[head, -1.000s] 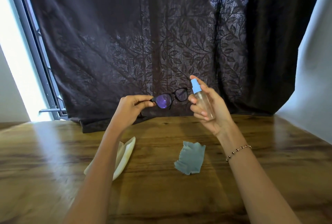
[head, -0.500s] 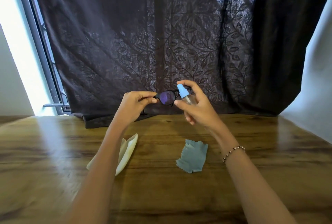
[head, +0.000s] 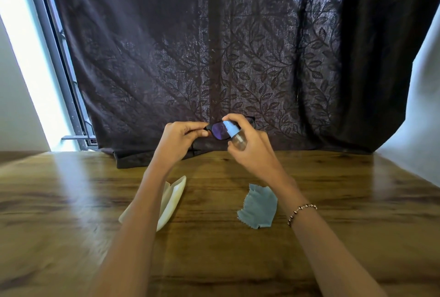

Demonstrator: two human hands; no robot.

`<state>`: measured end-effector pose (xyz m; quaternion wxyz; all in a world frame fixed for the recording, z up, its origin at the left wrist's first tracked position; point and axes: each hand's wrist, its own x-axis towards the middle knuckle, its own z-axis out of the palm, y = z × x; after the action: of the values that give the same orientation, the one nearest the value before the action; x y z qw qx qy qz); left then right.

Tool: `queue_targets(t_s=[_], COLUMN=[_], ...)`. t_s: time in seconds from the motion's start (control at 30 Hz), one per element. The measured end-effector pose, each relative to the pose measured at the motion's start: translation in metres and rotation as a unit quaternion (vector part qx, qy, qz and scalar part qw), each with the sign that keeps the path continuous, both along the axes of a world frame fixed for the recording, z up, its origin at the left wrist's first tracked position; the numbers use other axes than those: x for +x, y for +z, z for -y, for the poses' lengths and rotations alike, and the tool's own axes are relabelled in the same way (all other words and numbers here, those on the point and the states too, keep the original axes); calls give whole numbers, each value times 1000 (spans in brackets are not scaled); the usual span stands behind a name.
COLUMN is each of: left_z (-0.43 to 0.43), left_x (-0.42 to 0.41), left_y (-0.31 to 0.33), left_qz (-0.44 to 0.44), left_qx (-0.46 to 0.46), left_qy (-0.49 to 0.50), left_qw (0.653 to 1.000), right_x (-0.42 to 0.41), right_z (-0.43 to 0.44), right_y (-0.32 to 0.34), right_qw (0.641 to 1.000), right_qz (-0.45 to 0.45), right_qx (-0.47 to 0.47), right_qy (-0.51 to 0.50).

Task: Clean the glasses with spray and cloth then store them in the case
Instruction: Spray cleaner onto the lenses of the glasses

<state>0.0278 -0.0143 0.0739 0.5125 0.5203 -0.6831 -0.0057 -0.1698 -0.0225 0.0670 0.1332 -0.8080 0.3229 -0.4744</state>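
Observation:
My left hand (head: 179, 139) pinches the left end of black-framed glasses (head: 219, 131), held up above the far side of the table; one lens shines purple. A small clear spray bottle (head: 237, 136) with a light blue top sits in my right hand (head: 252, 146), its nozzle right in front of that lens and my forefinger on top. The other lens is mostly hidden behind my right hand. A blue-grey cloth (head: 258, 206) lies crumpled on the table under my right forearm. A cream glasses case (head: 173, 198) lies open beside my left forearm, partly hidden by it.
The wooden table (head: 71, 213) stretches wide to both sides. A dark leaf-patterned curtain (head: 214, 47) hangs behind it and its hem rests on the far table edge. A bright window frame (head: 59, 58) is at the left, a white wall at the right.
My right hand has brought the spray bottle leftward and tilted it until the nozzle sits right at the purple lens. The left hand keeps holding the glasses in about the same place.

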Motion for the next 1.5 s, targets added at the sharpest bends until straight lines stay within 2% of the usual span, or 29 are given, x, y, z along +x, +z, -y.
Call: queue_targets(t_s=[0.6,0.83,1.03,1.33,1.5], left_z=[-2,0,-2,-3,-2], left_x=[2,3,3,2,2], left_y=[1,-1,0,0,-1], left_qz=[-10,-2,2,1,-14], left_qx=[-10,-14,-19,-17,-18], left_qy=[-2,3,5,4,3], left_qw=[1000,1000,1000,1000,1000], right_x=[7,5,9,12,9], right_z=[-2,1,-1,0,1], right_y=[0,-2,-3,-6,-8], right_qw=[999,999,998,997,997], right_qz=[35,-6,-6,77,78], right_qx=[-8,-22,-20,-25,-25], right_qy=[-13,-28,-60,-13,-1])
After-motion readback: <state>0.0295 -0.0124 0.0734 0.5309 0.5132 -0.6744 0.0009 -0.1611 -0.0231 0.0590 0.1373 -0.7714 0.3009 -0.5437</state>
